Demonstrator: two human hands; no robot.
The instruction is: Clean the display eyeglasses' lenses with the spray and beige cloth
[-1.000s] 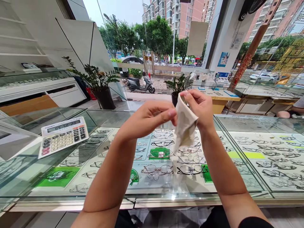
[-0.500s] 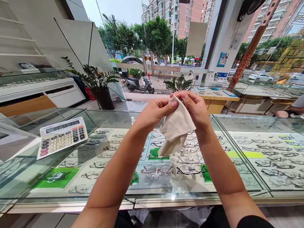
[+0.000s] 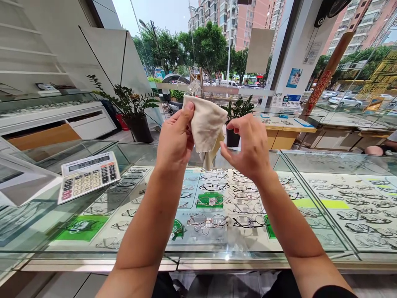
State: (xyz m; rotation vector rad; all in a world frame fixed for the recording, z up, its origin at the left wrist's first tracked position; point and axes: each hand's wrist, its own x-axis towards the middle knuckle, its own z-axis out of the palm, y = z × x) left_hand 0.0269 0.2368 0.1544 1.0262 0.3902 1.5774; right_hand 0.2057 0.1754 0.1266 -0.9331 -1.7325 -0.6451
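Note:
A cream-coloured cleaning cloth [image 3: 207, 124] hangs in the air above the glass counter, its lower edge drooping in folds. My left hand [image 3: 176, 138] is closed on the cloth's left side, thumb pressed flat near the top corner. Whether something else sits behind or inside the fabric is hidden. Just right of the cloth, my right hand [image 3: 248, 145] is open, thumb and index finger curved apart with a gap between them. Beneath both hands, rows of eyeglasses [image 3: 207, 221] lie inside the display case [image 3: 231, 248].
A calculator [image 3: 89, 176] rests on the glass top at the left, beside a white folded stand [image 3: 27, 182]. More eyeglasses [image 3: 361, 228] fill the right case. Potted plants [image 3: 138, 126] and a wooden counter [image 3: 281, 134] stand beyond, before the window.
My right hand has let go of the cloth and opened. My left hand has raised the cloth and carried it leftward. The view has shifted slightly.

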